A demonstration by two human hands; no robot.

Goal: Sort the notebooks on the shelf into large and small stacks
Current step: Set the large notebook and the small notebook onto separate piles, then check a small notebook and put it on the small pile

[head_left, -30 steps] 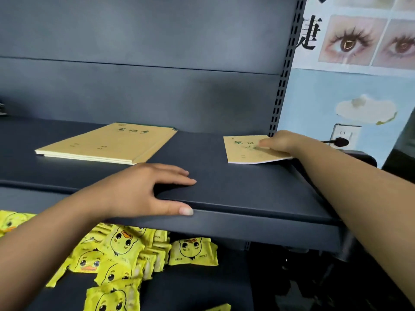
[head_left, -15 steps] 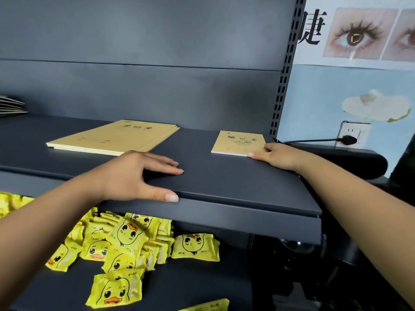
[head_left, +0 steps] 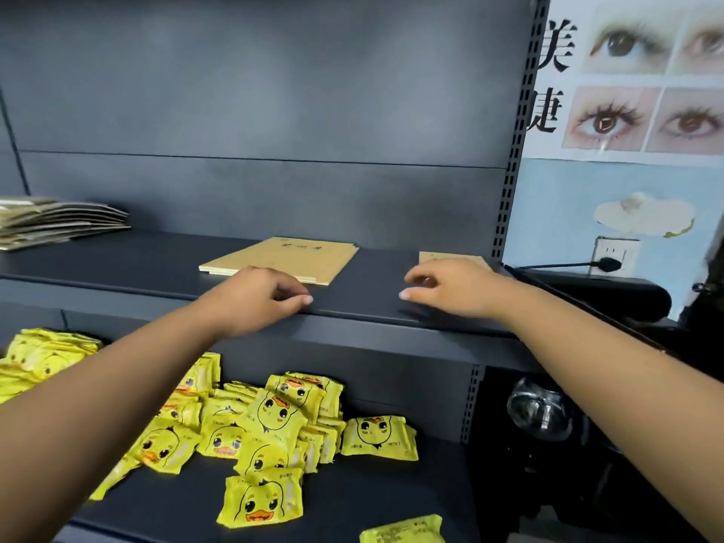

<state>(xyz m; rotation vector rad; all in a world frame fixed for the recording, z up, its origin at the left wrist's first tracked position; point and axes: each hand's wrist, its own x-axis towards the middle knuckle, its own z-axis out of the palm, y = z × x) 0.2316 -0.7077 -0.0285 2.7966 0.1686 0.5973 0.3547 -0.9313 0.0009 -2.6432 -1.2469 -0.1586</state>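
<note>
A stack of large tan notebooks point(head_left: 286, 258) lies flat in the middle of the dark shelf point(head_left: 156, 268). A small tan notebook point(head_left: 427, 255) lies at the shelf's right end, mostly hidden behind my right hand point(head_left: 450, 288). That hand hovers near the shelf's front edge with loosely curled fingers and holds nothing. My left hand point(head_left: 254, 297) rests at the front edge just in front of the large stack, fingers loosely curled, empty. Another pile of notebooks point(head_left: 55, 221) sits at the shelf's far left.
Several yellow duck-print packets point(head_left: 270, 421) are heaped on the lower shelf. The perforated upright post point(head_left: 513, 150) bounds the shelf on the right. Beyond it are a wall socket with a black plug point(head_left: 607, 263) and a black object point(head_left: 611, 295).
My right hand has let go of the small notebook and drawn back toward the shelf's front edge. My left hand's fingers have curled. The view has pulled back, showing the far-left pile.
</note>
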